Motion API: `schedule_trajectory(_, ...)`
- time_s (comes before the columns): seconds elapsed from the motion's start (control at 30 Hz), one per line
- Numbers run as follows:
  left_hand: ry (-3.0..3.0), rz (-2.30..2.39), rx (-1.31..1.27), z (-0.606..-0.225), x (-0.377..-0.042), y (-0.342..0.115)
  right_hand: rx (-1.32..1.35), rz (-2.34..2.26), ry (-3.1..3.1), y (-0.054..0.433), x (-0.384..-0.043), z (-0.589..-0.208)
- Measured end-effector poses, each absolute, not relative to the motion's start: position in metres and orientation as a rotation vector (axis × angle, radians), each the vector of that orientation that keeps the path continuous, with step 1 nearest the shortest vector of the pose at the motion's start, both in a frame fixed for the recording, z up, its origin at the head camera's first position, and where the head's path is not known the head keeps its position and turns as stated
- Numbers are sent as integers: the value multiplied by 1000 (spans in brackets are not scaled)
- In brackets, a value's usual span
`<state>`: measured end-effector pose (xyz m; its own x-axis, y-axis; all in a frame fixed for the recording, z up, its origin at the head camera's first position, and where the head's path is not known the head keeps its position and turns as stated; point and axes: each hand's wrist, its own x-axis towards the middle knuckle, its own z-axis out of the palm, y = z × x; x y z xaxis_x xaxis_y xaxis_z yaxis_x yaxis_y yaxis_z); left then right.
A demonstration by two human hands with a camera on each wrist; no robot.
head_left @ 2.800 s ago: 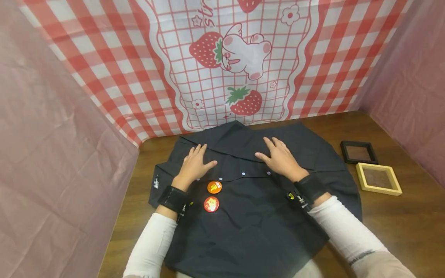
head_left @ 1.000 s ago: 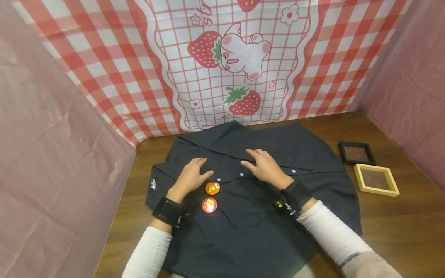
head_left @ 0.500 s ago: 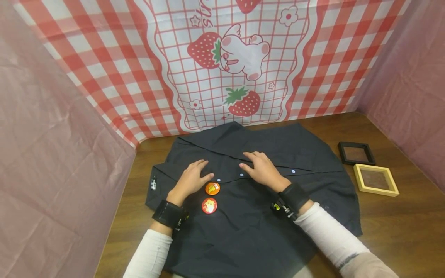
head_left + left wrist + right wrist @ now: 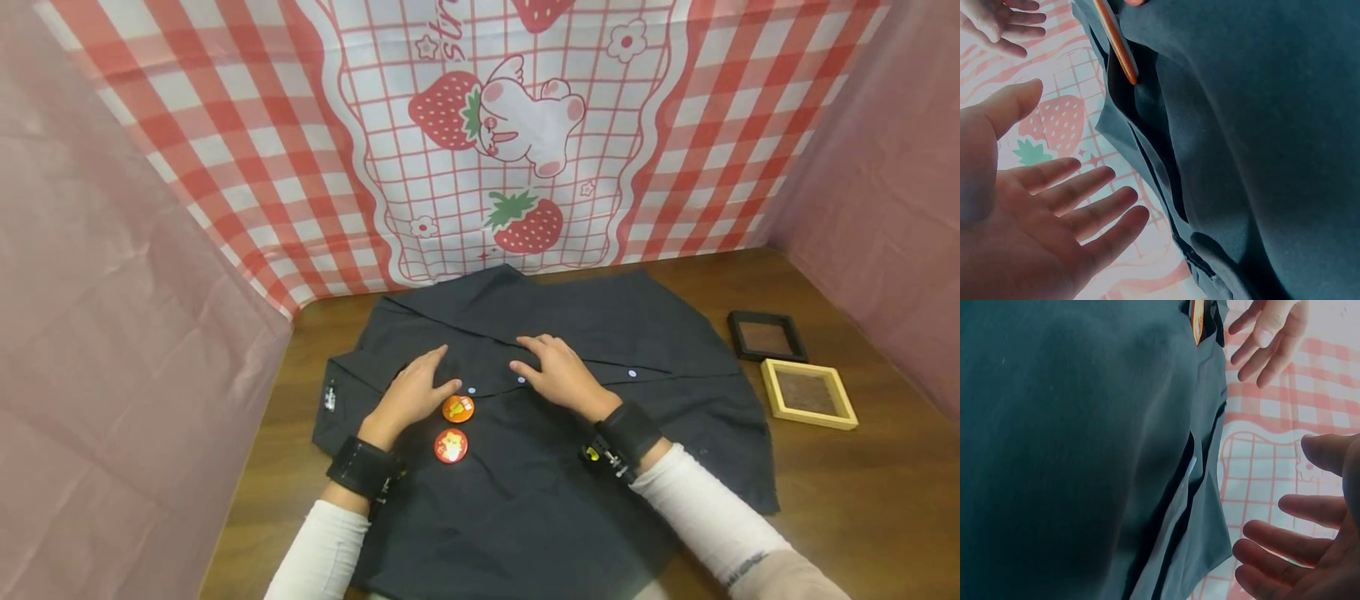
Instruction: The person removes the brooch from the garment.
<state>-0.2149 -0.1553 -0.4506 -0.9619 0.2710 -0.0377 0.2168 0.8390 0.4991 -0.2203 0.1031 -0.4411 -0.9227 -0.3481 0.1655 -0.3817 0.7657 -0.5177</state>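
A dark button-up shirt [image 4: 540,492] lies spread on the table, with small pale buttons along its front opening. On its left part are two round pin badges, an orange one [image 4: 458,408] and a red one [image 4: 451,447]. My left hand [image 4: 409,392] is held over the shirt just left of the orange badge, fingers extended and nothing in its grasp. To the right, my right hand [image 4: 564,375] hovers over the row of buttons, thumb apart from loosely extended fingers. Both wrist views show each palm [image 4: 1035,231] bare, a gap separating the fingers from the cloth.
At the table's right side lie a black frame [image 4: 737,335] and a pale yellow frame [image 4: 776,392], close together. A red checked cloth with strawberries [image 4: 442,108] hangs behind. Pink cloth [image 4: 135,333] walls stand on both sides of the wooden table [image 4: 862,492].
Both hands have drawn back toward the body, and the right hand has also shifted left, uncovering a button farther right. Shirt and badges have stayed in place.
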Motion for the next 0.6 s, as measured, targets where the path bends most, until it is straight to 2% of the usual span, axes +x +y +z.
schedule_trajectory(0.3,2885,787,304,-451,-210,-155,624,900,-2899,95,-218,-446)
schedule_trajectory(0.6,2902,741,362,-450,-207,-155,625,912,-2902,91,-215,-450)
